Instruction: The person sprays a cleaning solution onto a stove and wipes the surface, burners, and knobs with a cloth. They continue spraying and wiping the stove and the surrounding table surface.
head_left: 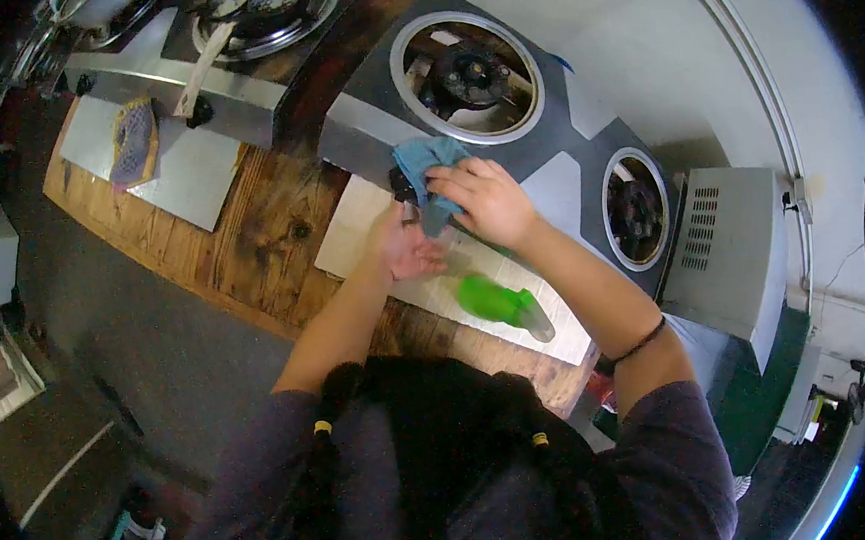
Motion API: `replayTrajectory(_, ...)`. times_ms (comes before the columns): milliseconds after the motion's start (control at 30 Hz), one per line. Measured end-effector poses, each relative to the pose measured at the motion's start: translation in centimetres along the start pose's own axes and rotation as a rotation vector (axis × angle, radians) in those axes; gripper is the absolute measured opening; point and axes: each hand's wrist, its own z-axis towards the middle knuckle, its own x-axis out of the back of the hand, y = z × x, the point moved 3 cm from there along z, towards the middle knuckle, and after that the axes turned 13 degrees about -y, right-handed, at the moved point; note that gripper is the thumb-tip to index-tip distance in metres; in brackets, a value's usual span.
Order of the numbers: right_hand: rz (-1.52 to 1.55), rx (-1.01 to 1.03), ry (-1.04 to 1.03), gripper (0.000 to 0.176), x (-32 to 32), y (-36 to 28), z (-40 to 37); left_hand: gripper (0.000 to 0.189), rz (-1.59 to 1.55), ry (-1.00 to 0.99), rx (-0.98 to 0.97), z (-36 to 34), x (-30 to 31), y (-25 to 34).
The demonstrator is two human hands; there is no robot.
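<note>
My right hand [488, 201] is closed on a blue cloth [429, 157], which lies against the front edge of the grey two-burner stove [363, 129] by a black knob [402, 185]. Just left of it and lower, my left hand [411, 246] is near the hanging end of the cloth; its fingers are curled and blurred, and whether they hold anything is unclear. A green bottle [495, 301] with a clear end lies below my hands on a pale board [567, 333].
A second stove [240, 98] with a pan [279, 8] stands at the upper left. A mesh sponge cloth [135, 142] lies on a white sheet [191, 192] on the wooden table [264, 222]. A metal box with vents [727, 249] is at the right.
</note>
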Motion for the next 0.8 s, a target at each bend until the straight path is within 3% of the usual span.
replayTrajectory(33, 0.013, 0.015, -0.008, 0.040, 0.1, 0.2, 1.0, 0.079, 0.004, 0.070, 0.000, 0.1, 0.1, 0.1)
replayTrajectory(133, 0.104, -0.052, 0.118, 0.040, 1.2, 1.6, 1.8, 0.091, 0.054, -0.006, 0.047, 0.1, -0.2, 0.2)
replayTrajectory(233, 0.155, -0.302, 0.309, 0.039, 2.1, 3.8, -1.2, 0.091, -0.149, -0.522, 0.054, 0.4, -0.5, 0.2)
replayTrajectory(300, 0.245, -0.438, 0.208, 0.046, 1.6, 5.0, -4.5, 0.084, -0.088, -0.381, 0.030, 0.3, -0.5, 0.1)
replayTrajectory(400, 0.221, -0.523, 0.368, 0.052, 3.2, 2.1, -9.7, 0.080, -0.031, -0.230, 0.012, 0.4, -0.8, 0.2)
replayTrajectory(467, 0.642, -0.634, 0.307, 0.057, 0.6, 1.5, -15.5, 0.079, -0.017, -0.187, -0.013, 0.3, -1.2, 0.1)
replayTrajectory(533, 1.135, -0.525, 0.073, 0.064, -1.2, -1.6, -18.8, 0.077, -0.012, -0.176, -0.040, -0.1, -1.8, 0.0)
replayTrajectory(633, 0.976, -0.480, 0.016, 0.066, -1.4, -8.0, -18.0, 0.072, 0.002, -0.192, -0.089, 0.3, -1.0, -0.7)
replayTrajectory(733, 1.151, -0.389, 0.461, 0.074, -4.3, -9.9, -15.9, 0.066, -0.129, -0.600, -0.043, 1.1, 0.5, -1.0)
replayTrajectory(800, 1.078, -0.378, 0.579, 0.069, -5.2, -9.4, -14.9, 0.063, -0.107, -0.602, -0.064, 1.5, 1.5, -1.3)
